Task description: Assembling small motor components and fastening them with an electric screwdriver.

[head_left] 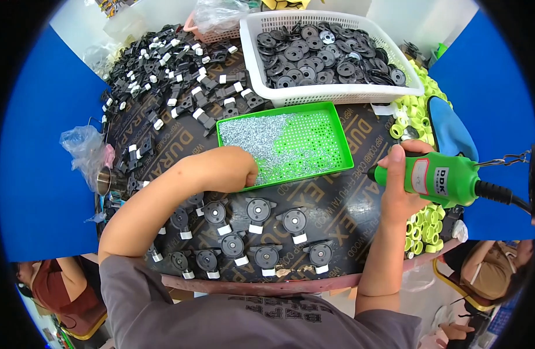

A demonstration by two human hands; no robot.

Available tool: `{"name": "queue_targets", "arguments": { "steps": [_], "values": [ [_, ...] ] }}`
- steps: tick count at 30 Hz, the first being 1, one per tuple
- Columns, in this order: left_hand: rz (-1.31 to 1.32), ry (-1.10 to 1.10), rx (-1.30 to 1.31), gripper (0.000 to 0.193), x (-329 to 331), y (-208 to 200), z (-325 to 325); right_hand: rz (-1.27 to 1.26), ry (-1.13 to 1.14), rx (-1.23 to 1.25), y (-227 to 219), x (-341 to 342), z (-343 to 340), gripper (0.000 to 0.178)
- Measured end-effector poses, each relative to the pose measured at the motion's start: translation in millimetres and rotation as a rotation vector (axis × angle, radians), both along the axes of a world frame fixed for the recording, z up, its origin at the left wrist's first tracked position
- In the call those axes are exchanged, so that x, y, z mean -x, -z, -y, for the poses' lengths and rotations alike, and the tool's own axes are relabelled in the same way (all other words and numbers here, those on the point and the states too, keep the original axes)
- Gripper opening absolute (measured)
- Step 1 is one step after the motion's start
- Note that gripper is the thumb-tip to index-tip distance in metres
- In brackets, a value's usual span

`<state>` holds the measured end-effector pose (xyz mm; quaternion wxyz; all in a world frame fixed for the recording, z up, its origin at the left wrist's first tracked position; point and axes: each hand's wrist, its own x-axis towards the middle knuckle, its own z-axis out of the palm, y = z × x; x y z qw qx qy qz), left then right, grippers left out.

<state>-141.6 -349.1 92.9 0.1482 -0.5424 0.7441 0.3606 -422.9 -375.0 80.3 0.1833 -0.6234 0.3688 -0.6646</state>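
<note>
My right hand point(402, 189) is wrapped round a green electric screwdriver point(458, 179) held above the right side of the table, its black tip pointing left. A cord and a chain run from its rear. My left hand point(235, 168) reaches into the near left of a green perforated tray point(342, 131), its fingers curled down among small silvery screws point(253, 132). The fingertips are hidden, so what they pinch does not show. In front of me lie several black assemblies point(259, 210), each a round disc on a bracket with a white tab.
A white basket point(416, 88) of black discs point(308, 55) stands behind the tray. Black brackets with white tabs point(202, 96) are heaped at the far left. Yellow-green rings point(425, 224) line the right edge near a blue pouch point(450, 128). Other people sit behind on both sides.
</note>
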Motion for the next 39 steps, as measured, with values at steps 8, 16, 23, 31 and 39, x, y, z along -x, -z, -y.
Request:
{"name": "queue_targets", "arguments": {
  "steps": [8, 16, 23, 31, 39],
  "values": [
    [-0.582, -0.187, -0.183, 0.040, 35.4, 38.9, 51.1, -0.028, 0.022, 0.026, 0.7, 2.6, 1.5, 0.020],
    [-1.056, -0.453, -0.299, 0.033, 46.2, 34.8, 63.6, -0.018, 0.056, 0.016, 0.9, 6.4, 3.2, 0.020],
    [-0.803, -0.544, -0.433, 0.033, 9.7, 39.7, 39.2, 0.038, -0.042, 0.039, -0.7, 2.6, 0.4, 0.019],
    [-1.012, -0.620, -0.270, 0.034, 7.8, 38.6, 40.0, 0.026, -0.042, -0.023, 0.4, -0.3, -1.2, 0.022],
    [-1.139, -0.691, -0.365, 0.048, 47.8, 62.3, 42.4, -0.005, -0.034, 0.027, 3.5, 0.4, -1.2, 0.022]
  ]
}}
